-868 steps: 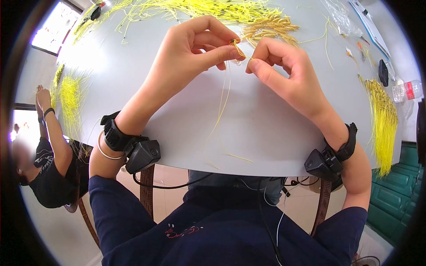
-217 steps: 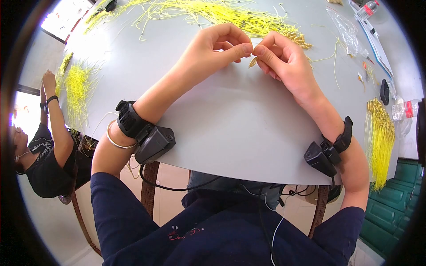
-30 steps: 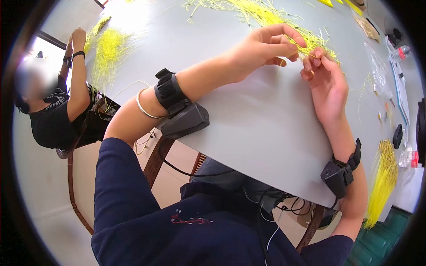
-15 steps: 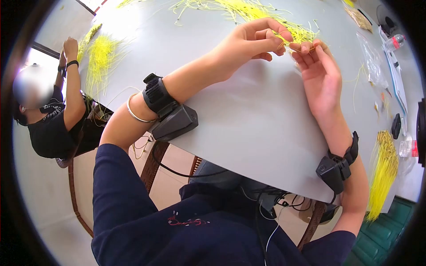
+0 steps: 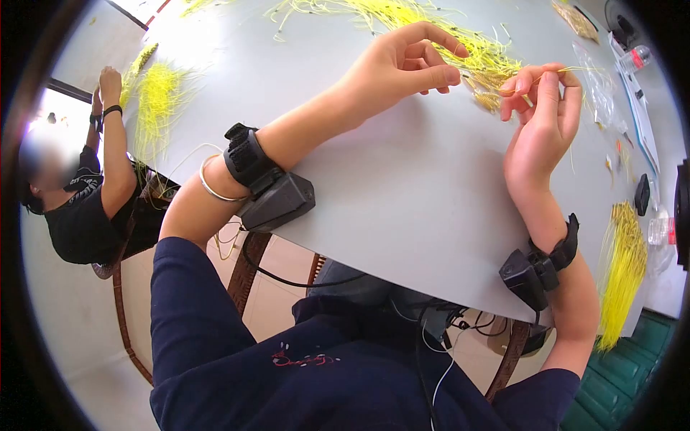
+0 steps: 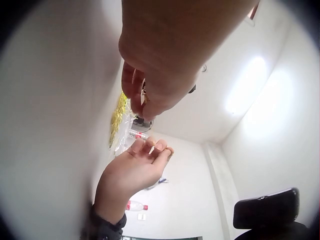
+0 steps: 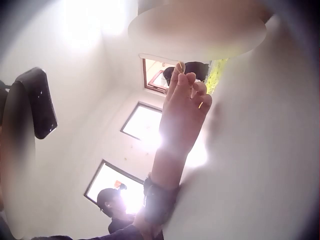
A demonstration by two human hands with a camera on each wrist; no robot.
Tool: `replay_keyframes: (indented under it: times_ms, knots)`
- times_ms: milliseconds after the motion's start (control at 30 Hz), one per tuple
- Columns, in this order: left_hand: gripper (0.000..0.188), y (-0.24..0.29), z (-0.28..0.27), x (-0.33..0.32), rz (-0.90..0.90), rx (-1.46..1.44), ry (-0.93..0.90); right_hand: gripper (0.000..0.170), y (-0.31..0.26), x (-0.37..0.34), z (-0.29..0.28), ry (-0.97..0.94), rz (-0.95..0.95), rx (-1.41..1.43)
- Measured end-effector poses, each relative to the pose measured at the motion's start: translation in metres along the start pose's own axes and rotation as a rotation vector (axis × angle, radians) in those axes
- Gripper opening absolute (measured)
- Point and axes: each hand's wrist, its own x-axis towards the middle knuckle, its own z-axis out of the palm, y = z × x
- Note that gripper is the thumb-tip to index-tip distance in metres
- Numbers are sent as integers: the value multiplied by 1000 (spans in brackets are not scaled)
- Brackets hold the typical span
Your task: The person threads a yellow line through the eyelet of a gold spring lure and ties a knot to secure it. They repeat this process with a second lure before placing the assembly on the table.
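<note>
Strands of yellow line [image 5: 571,70] pass through the right hand [image 5: 540,118], whose thumb and fingers pinch them, an end sticking out to the right. The left hand [image 5: 410,65] is a short way left of it, fingers curled round a thin yellow piece [image 7: 201,105] that shows at the fingers in the right wrist view; its exact shape is unclear. Just beyond and between both hands lie gold coiled pieces [image 5: 485,80] with the pile of bright yellow lines [image 5: 402,16]. In the left wrist view the right hand [image 6: 132,172] is palm up below the left hand [image 6: 167,75].
On the grey table [image 5: 402,194], a yellow bundle [image 5: 622,276] lies at the right edge, near a black object [image 5: 642,194] and bottle [image 5: 660,231]. More yellow line [image 5: 159,97] lies left, near a seated person [image 5: 90,194]. A plastic bag [image 5: 600,90] is back right.
The right hand has moved right and turned, its fingers now more curled, with line trailing beyond them. The hands are farther apart, and the gold pieces show between them.
</note>
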Motion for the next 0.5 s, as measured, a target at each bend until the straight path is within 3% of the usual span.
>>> replay_keyframes:
  times_ms: [133,200,400,500]
  knots:
    - [29,-4,0,0,25,24,-111,8,1,-1,0,-34,-126,6]
    - [29,0,1,-1,-6,60,-283,8,3,1,-2,-5,-154,-74]
    - [27,3,1,-4,-12,115,-434,9,-6,-4,3,-63,-19,28]
    - [27,7,2,-6,-15,113,-415,10,-1,-2,1,-74,-38,23]
